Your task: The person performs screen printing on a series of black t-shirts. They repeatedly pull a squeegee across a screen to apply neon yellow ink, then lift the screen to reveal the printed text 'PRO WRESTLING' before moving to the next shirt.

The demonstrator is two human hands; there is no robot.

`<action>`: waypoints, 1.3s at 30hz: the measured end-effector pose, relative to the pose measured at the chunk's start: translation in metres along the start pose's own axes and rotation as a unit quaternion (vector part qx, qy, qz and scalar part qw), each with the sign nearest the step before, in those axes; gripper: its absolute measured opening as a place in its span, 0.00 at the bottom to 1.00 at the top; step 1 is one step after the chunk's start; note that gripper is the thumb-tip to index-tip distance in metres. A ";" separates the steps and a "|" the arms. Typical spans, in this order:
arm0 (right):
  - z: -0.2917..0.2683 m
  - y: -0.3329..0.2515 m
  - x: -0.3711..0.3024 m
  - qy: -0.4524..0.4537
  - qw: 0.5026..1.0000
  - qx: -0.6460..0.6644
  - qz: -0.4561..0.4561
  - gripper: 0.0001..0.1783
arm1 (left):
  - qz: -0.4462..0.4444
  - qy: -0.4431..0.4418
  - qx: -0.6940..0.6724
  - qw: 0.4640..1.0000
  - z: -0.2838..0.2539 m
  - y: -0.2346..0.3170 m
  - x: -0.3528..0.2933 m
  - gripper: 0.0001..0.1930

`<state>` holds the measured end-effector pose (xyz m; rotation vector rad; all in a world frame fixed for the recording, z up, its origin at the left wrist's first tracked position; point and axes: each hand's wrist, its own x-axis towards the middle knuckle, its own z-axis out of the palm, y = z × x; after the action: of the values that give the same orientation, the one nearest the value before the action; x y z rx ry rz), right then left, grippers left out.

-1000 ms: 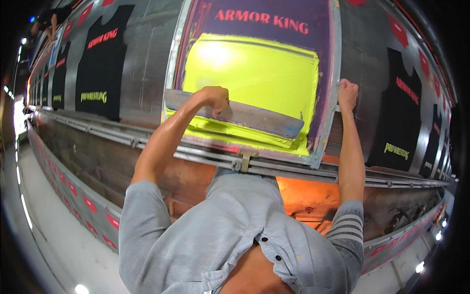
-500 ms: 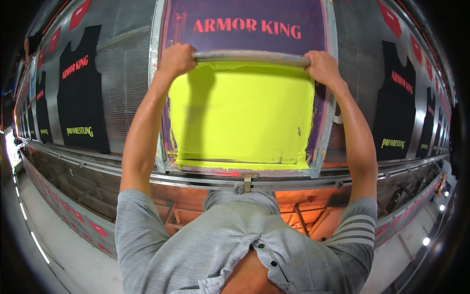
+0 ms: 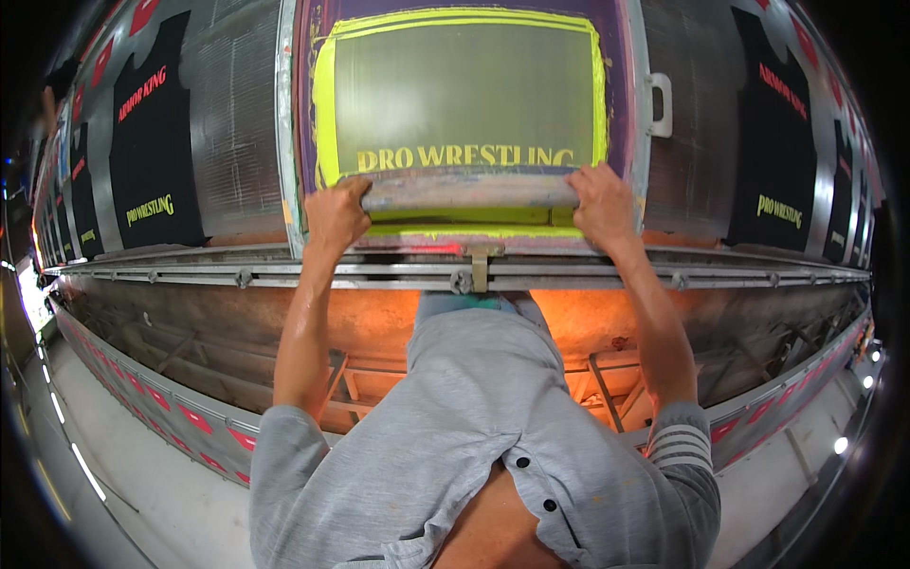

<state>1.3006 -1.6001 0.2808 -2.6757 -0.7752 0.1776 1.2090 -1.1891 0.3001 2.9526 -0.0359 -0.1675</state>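
A screen-printing frame (image 3: 287, 114) lies before me on the long table, its purple border surrounding a pale mesh window (image 3: 460, 90). Bright yellow ink (image 3: 324, 104) edges that window, and lettering shows through the mesh's near part. Across the near end, a wide squeegee (image 3: 469, 190) is held at both ends. My left hand (image 3: 336, 216) wraps its left end; my right hand (image 3: 605, 211) wraps the right. More yellow ink shows as a strip along the squeegee's near side. The squeegee hides its own blade and the mesh under it.
Black printed shirt pieces (image 3: 147, 142) lie flat on the grey table to the left, with another black shirt piece (image 3: 775, 142) on the right. A metal rail (image 3: 398, 275) runs along the near edge. One white handle (image 3: 661, 104) sticks out of the frame's right side.
Both hands have drawn the squeegee from the window's far edge to its near end. The yellow ink that covered the window is swept off, baring the mesh and its lettering.
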 end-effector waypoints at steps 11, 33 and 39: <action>-0.005 -0.063 -0.101 -0.013 1.000 -0.026 0.012 0.25 | 0.067 0.086 -0.005 0.994 0.002 0.031 -0.097 0.18; -0.036 0.090 0.249 -0.111 0.992 -0.052 0.031 0.22 | 0.009 -0.014 0.050 0.999 -0.031 -0.066 0.262 0.20; -0.015 0.039 0.111 -0.104 0.994 -0.019 -0.001 0.16 | 0.006 0.002 0.038 0.999 -0.007 -0.035 0.110 0.18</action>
<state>1.4165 -1.5755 0.2785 -2.7217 -0.8513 0.4519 1.3198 -1.1574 0.2889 3.0278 -0.0613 -0.1611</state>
